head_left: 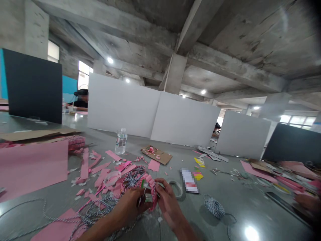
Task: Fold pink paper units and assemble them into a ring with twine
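Note:
Near the front of the table, both my hands are closed on a curved pink band (151, 184) that looks braided or folded. My left hand (132, 202) grips its left side, with thin cord close to the fingers. On the other side, my right hand (167, 197) pinches the band's edge between thumb and fingers. A small green and white piece shows inside the curve; I cannot make out what it is. Just behind my left hand lies a round pink piece laced with grey-and-white cord (134, 177). Loose speckled cord (100, 209) is heaped left of my left wrist.
Pink paper scraps (102, 177) and a large pink sheet (37, 167) cover the left. A water bottle (121, 142) stands behind, near cardboard (163, 156). Rightward lie a tape roll (178, 189), a cord ball (214, 207) and another person's hand (308, 202). White panels (125, 103) stand behind.

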A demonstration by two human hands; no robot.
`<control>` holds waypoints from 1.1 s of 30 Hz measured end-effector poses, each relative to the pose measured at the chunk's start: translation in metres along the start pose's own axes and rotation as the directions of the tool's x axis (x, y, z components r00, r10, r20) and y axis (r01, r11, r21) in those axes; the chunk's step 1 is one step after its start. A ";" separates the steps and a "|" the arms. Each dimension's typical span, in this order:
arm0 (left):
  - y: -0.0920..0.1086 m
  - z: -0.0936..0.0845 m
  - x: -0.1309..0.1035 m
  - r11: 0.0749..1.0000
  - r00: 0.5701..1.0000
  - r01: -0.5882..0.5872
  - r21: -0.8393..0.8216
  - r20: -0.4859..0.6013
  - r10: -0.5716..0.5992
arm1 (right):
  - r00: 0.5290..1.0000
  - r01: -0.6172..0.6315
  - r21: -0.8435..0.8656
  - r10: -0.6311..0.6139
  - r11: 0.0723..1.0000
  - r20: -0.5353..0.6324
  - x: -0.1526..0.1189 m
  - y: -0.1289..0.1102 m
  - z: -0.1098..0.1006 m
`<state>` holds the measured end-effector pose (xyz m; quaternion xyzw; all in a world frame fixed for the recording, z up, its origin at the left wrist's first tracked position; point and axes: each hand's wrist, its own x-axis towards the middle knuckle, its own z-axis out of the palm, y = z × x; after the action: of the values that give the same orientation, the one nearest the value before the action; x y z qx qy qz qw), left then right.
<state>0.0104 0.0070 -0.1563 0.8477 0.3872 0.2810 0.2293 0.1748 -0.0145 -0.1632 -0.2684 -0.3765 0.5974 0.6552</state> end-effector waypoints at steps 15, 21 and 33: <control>0.015 -0.011 -0.005 0.970 1.000 -0.006 -0.241 0.024 0.012 | 0.995 -0.016 0.001 0.016 1.000 -0.102 -0.001 -0.007 0.001; 0.015 -0.009 -0.003 0.957 0.997 -0.043 -0.286 -0.081 0.020 | 0.999 -0.033 0.003 0.033 0.999 -0.009 -0.006 -0.014 0.007; 0.006 -0.003 0.002 0.983 0.992 0.042 -0.178 -0.113 -0.063 | 0.984 0.175 -0.278 -0.157 0.945 0.088 -0.003 0.005 -0.001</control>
<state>0.0122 0.0053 -0.1502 0.7956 0.3959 0.3575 0.2871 0.1728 -0.0165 -0.1682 -0.3074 -0.5008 0.4882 0.6452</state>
